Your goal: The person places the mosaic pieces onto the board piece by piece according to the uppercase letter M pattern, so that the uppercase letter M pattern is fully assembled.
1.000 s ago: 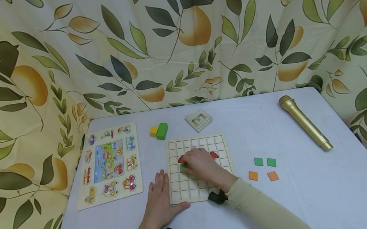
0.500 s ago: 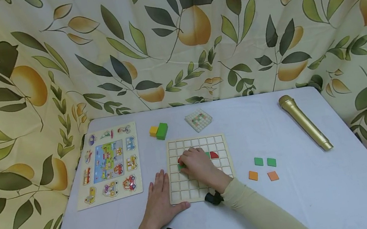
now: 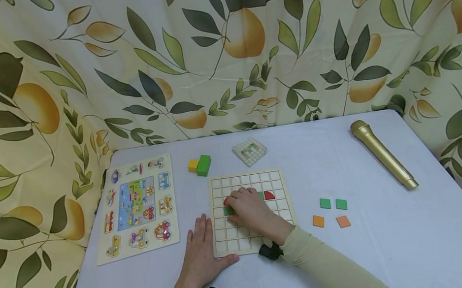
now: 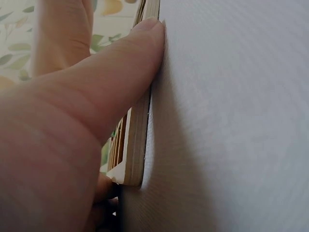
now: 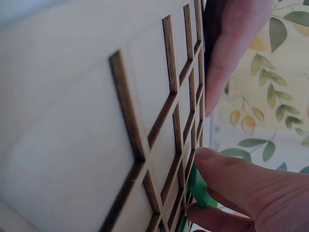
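Observation:
A square wooden grid board lies on the white-covered table. My left hand rests flat at its lower left corner, fingers along the left side, and the thumb presses against the near edge. Over the board's middle, my right hand pinches a small green tile between thumb and fingertips, at a cell on the left. Red rounded pieces show at either side of this hand, one on the right and one on the left. A green piece is partly hidden behind the hand.
Two green tiles and two orange tiles lie right of the board. Behind it are a patterned grid card and green and yellow blocks. A vehicle puzzle board lies left, a gold microphone right.
My right hand has shifted slightly left, and more of the green tile under its fingertips shows in the left cell. The left hand has stayed in place.

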`<state>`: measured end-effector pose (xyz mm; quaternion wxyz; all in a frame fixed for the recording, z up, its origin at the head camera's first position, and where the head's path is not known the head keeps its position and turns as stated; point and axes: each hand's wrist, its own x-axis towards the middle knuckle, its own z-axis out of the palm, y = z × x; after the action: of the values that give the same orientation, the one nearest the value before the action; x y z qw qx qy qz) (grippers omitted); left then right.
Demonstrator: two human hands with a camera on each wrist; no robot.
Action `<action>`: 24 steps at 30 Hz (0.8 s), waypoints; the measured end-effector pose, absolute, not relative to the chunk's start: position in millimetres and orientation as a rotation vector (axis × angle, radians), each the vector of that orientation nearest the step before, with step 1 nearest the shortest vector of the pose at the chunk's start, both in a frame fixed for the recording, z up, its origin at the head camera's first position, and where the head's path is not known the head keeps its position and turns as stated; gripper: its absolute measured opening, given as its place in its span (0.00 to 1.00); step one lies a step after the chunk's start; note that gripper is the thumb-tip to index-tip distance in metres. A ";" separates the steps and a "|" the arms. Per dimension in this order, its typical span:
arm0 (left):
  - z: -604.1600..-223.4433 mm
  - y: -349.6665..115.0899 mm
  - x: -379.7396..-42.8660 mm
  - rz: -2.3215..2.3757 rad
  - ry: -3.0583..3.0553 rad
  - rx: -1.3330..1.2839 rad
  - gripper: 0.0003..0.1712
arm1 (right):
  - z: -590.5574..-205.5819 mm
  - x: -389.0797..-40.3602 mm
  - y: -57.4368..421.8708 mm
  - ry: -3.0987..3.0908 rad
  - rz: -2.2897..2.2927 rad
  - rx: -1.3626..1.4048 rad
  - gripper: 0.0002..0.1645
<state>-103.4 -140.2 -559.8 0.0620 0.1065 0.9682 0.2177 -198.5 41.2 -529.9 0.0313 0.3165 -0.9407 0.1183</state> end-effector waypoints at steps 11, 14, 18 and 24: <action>-558.9 -139.7 -103.3 0.659 2.934 0.327 0.69 | -529.8 -197.9 42.3 -2.915 0.341 0.993 0.17; -559.0 -139.2 -103.5 0.655 2.930 0.320 0.69 | -529.9 -198.0 43.1 -2.902 0.375 1.018 0.15; -559.2 -139.1 -103.5 0.651 2.928 0.314 0.69 | -530.4 -198.3 43.4 -2.877 0.415 1.047 0.13; -559.5 -139.4 -103.5 0.654 2.933 0.322 0.69 | -531.5 -198.7 42.3 -2.845 0.426 1.070 0.11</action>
<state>-103.5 -139.4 -559.5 0.0596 0.1064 0.9688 0.2159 -198.7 42.3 -531.5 0.0362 0.3485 -0.9263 0.1386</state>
